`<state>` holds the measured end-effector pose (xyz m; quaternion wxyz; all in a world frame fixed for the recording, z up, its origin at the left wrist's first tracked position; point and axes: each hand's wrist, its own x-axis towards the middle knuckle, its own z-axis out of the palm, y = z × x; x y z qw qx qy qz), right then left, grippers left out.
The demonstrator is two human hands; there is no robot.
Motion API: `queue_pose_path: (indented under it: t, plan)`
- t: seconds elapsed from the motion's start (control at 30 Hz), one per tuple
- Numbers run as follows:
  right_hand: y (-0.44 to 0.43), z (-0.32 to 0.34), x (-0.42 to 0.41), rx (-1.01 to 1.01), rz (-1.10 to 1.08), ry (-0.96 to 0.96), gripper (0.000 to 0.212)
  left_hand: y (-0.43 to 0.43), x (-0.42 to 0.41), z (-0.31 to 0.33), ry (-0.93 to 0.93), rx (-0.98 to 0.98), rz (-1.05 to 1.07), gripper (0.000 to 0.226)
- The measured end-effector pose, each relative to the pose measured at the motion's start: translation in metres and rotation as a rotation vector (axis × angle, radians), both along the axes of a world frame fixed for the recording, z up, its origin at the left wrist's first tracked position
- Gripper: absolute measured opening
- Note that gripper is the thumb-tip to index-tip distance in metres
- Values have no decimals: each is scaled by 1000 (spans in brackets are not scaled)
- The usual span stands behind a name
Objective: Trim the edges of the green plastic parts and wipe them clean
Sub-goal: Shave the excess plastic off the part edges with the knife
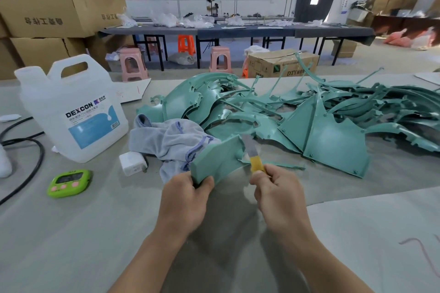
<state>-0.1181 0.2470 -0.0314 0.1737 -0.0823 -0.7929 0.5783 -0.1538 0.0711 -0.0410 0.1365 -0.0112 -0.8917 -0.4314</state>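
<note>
**One green part [217, 162] held up, knife [253, 157] at its edge**

The left hand [184, 200] grips the lower corner of the flat green part, holding it tilted above the table [71, 245]. The right hand [277, 188] is curled round the knife's yellow handle, and the blade lies against the part's right edge. Just behind lies a crumpled grey cloth [166, 140], with a white charger [132, 163] beside it. A heap of green parts [309, 114] spreads to the right. A white jug [71, 112] and a green timer [69, 183] stand to the left.

The yellow knife [256, 164] has its handle's lower end hidden inside the right hand [277, 189].
</note>
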Motion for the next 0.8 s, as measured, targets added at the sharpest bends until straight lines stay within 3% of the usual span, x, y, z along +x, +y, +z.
queue_pose_path:
  t: [0.1, 0.3, 0.5, 0.6, 0.67, 0.8]
  plan:
    - [-4, 3, -2, -100, 27, 32, 31, 0, 0, 0, 0, 1, 1, 55]
    - [-3, -5, -7, 39, -48, -70, 20, 0, 0, -1, 8, -27, -5, 59]
    - [-4, 0, -2, -187, 9, -155, 23, -1, -1, -2, 19, -28, -9, 57]
    - [-4, 3, 2, -429, 69, -70, 41, -2, -2, -2, 13, -4, -14, 52]
    - [-4, 6, 4, -567, 92, 34, 35, -2, -1, -2, 8, 11, -16, 50]
    - [-6, 3, -2, -493, 126, 23, 40, -1, 0, -2, 4, 2, -13, 52]
